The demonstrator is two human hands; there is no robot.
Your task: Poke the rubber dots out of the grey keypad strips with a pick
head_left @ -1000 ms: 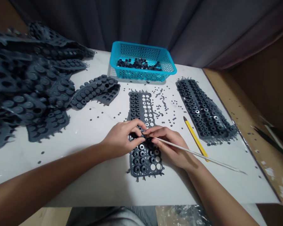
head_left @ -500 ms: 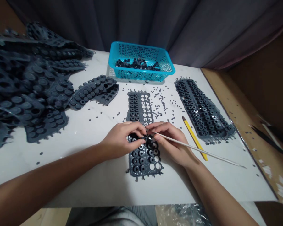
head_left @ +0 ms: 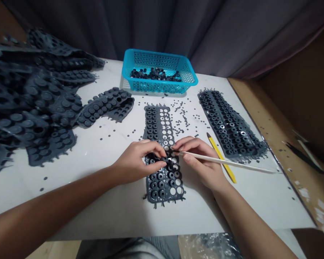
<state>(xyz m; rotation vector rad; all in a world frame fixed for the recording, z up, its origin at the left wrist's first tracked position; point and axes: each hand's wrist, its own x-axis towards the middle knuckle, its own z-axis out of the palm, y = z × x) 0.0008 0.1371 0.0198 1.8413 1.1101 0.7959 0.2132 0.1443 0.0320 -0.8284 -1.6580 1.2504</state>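
A dark grey moulded rubber sheet lies on the table between my hands, with black ring-shaped parts on its left side and several open round holes on its right. My left hand pinches a small black rubber part between thumb and fingertips, just above the sheet. Facing it, my right hand grips a long, thin whitish stick-like tool. The tool's dark working end is near the left fingertips, and its far end points right. Whether that end touches the small part is unclear.
Beyond the sheet stands a blue basket with small black parts inside. A pile of rubber sheets fills the left. Right are a yellow dark-tipped tool and another rubber sheet. Small black discs are scattered on the white table.
My right hand has drawn slightly away from the left, and the tool's far end has swung upward in view. The left hand keeps its pinch. The whole view has shifted slightly.
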